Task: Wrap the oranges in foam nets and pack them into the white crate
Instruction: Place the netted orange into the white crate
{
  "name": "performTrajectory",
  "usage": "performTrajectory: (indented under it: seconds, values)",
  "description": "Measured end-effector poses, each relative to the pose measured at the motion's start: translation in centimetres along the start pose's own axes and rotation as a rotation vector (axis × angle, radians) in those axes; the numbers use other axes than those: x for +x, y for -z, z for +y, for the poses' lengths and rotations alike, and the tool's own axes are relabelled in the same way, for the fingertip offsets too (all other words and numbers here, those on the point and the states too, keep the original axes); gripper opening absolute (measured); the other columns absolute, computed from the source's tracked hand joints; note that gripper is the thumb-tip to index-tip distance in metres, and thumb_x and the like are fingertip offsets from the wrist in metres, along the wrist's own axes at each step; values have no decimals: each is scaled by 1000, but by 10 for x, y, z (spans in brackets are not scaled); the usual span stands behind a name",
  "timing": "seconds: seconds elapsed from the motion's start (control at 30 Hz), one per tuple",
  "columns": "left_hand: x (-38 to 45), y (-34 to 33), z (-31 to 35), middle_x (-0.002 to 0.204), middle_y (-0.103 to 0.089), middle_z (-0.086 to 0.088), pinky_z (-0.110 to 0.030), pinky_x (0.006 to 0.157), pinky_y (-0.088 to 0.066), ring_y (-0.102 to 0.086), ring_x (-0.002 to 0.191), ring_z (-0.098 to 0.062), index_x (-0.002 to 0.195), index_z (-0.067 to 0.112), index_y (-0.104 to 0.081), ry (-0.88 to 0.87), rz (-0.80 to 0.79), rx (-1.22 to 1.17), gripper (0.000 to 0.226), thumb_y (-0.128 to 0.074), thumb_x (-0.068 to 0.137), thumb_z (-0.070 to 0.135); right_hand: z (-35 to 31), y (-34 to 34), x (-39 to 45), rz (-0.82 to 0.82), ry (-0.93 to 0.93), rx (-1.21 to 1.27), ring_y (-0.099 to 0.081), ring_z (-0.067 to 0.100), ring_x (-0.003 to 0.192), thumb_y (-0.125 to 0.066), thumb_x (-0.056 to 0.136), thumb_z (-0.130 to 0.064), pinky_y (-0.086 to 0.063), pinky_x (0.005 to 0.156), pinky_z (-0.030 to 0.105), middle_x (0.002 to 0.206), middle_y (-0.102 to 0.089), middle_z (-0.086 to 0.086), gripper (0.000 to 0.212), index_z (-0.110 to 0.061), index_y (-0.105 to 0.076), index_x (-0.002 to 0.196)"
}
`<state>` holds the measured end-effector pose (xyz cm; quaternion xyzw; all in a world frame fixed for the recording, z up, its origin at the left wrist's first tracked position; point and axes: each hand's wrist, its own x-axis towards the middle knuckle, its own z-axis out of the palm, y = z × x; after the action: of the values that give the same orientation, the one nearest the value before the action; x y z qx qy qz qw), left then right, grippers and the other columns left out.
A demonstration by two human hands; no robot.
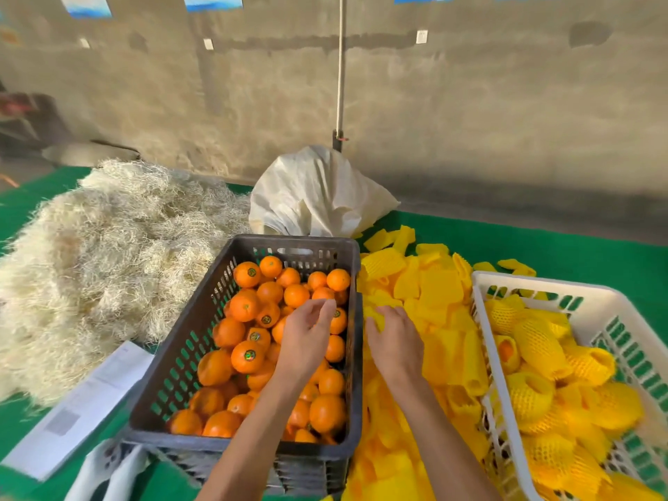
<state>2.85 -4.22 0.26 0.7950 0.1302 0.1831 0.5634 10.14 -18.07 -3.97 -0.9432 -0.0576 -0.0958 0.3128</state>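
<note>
A dark grey crate in the middle holds several loose oranges. My left hand hovers over them, fingers apart, holding nothing. To its right a heap of yellow foam nets lies on the green table. My right hand rests on this heap with its fingers curled into the nets; whether it grips one I cannot tell. The white crate at the right holds several oranges wrapped in yellow nets.
A large pile of pale straw-like filler covers the left of the green table. A white sack stands behind the dark crate. A white printed sheet lies at the front left. A concrete wall and a thin pole are behind.
</note>
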Motion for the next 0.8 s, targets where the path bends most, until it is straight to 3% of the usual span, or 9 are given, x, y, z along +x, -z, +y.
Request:
performTrajectory:
  seconds: [0.07,0.13,0.2,0.3,0.4,0.5,0.6,0.7,0.8]
  values:
    - [-3,3,1,111,-72,12,-8,82,-50,-67,104,0,119,22,-70,-29,-9,-26,22,-60,104,34,-16,14,2,145,73,161,-61,19,112,-61,99,-35,-50,84,32,124,-64,1,31,-19,-66,125]
    - [-6,7,1,112,-74,11,-13,87,-52,-68,105,1,119,23,-71,-79,-36,-53,20,-64,102,30,-38,24,1,152,154,334,-61,12,108,-63,98,-39,-51,86,26,118,-67,-2,32,-19,-69,122]
    - [-9,14,2,111,-75,12,-18,87,-55,-69,103,1,121,23,-73,-119,-51,-71,23,-66,101,30,-60,27,-3,15,170,469,-61,0,99,-56,99,-52,-51,81,18,107,-70,-9,36,-23,-71,112]
    - [-10,32,-4,80,-71,15,-15,67,-50,-65,73,-2,92,38,-76,-152,-49,-122,15,-67,100,29,-79,20,-12,-221,117,646,-62,0,80,-40,98,-68,-47,65,18,84,-68,-9,57,-20,-69,92]
    - [-9,54,-18,74,-71,2,-20,59,-48,-59,62,-7,91,32,-80,-51,-88,-131,22,-62,104,29,-81,0,-17,-351,147,556,-59,-2,101,-55,91,-68,-46,76,13,112,-63,-16,51,-28,-68,119]
    - [-7,73,-30,84,-75,-3,-26,63,-52,-63,73,-13,101,30,-82,110,-125,-148,25,-58,106,28,-83,-20,-19,-335,169,522,-61,6,108,-63,91,-59,-50,85,17,120,-64,-9,49,-24,-70,125]
    - [-2,87,-39,102,-80,4,-34,79,-61,-73,92,-13,106,22,-83,294,-155,-317,31,-53,108,31,-84,-32,-18,-318,176,564,-68,8,90,-61,97,-46,-57,78,29,95,-71,-9,29,-22,-77,104]
    - [18,98,-60,107,-76,0,-54,89,-55,-71,94,-22,108,23,-77,260,-26,98,22,-55,107,26,-84,-43,-17,-318,125,596,-69,10,77,-63,98,-37,-60,74,41,79,-72,-10,21,-24,-76,87]
    - [41,101,-83,126,-65,-16,-53,103,-48,-62,118,-38,132,16,-62,328,-190,630,36,-65,97,22,-85,-51,-16,-280,55,569,-70,9,75,-68,93,-44,-61,73,42,77,-72,-11,21,-26,-75,84]
